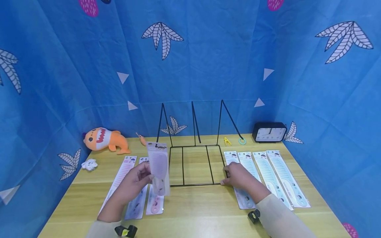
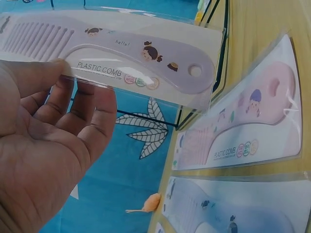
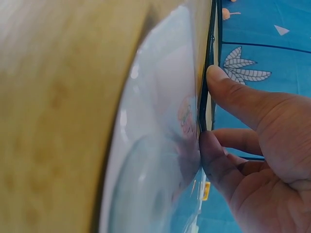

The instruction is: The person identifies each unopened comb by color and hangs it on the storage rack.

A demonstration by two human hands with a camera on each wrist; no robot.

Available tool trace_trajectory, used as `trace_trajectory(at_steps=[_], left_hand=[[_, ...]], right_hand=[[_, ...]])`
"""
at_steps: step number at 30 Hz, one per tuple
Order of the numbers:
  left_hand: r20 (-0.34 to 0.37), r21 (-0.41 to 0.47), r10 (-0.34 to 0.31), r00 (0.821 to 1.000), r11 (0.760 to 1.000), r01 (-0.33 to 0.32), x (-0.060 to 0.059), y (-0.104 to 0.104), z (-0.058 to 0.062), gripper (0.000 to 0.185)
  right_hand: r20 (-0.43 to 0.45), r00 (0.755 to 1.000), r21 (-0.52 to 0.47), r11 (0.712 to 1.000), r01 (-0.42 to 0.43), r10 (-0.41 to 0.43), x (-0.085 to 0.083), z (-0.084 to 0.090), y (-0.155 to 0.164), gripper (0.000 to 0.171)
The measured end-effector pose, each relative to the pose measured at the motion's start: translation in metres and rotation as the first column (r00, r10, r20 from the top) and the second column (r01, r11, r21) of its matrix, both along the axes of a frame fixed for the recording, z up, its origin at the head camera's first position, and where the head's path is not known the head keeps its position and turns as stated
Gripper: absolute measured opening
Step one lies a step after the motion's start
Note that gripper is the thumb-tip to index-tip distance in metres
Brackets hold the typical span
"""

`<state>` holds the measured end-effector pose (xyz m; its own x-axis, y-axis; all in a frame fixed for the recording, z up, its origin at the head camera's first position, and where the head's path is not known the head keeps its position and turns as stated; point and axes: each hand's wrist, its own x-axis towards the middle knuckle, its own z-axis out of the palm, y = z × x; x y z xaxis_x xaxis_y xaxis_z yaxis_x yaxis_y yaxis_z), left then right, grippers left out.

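My left hand [image 1: 131,185] pinches a packaged lilac plastic comb [image 1: 159,167] by its side edge, thumb in front. The comb stands nearly upright in the head view, raised beside a black wire rack [image 1: 194,145]. In the left wrist view, the comb's handle with a hanging hole and printed girls shows through clear wrap. My right hand [image 1: 239,177] grips the rack's near right corner, its thumb and fingertips on the wire in the right wrist view. Under that hand lies a packaged pale blue comb [image 1: 247,198], partly hidden.
Left of the rack lie packaged combs in pink [image 1: 155,203] and bluish purple [image 1: 136,205]. More pale blue combs [image 1: 287,178] line the right. Behind stand an orange plush shark [image 1: 102,138], a black clock [image 1: 270,133], a yellow clip [image 1: 227,141] and a teal ring [image 1: 242,141]. Blue curtains enclose the table.
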<state>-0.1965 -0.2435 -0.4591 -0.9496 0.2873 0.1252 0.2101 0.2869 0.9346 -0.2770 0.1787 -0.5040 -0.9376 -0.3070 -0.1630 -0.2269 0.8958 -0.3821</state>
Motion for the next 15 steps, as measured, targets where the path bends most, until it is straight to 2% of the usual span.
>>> trace_trajectory(at_steps=[5, 11, 15], left_hand=[[0.058, -0.026, 0.074, 0.996, 0.997, -0.072, -0.006, 0.004, -0.002, 0.014], [0.09, -0.051, 0.179, 0.98, 0.983, -0.175, -0.013, 0.012, -0.002, 0.012], [0.088, -0.063, 0.236, 0.968, 0.971, -0.231, -0.018, 0.016, 0.001, 0.011]], right_hand=[[-0.01, 1.0, 0.005, 1.0, -0.003, 0.003, 0.001, 0.0, 0.001, 0.048], [-0.002, 1.0, 0.006, 1.0, 0.004, -0.004, 0.001, 0.0, 0.001, 0.06], [-0.004, 1.0, 0.004, 1.0, 0.005, -0.005, 0.0, -0.001, 0.001, 0.052]])
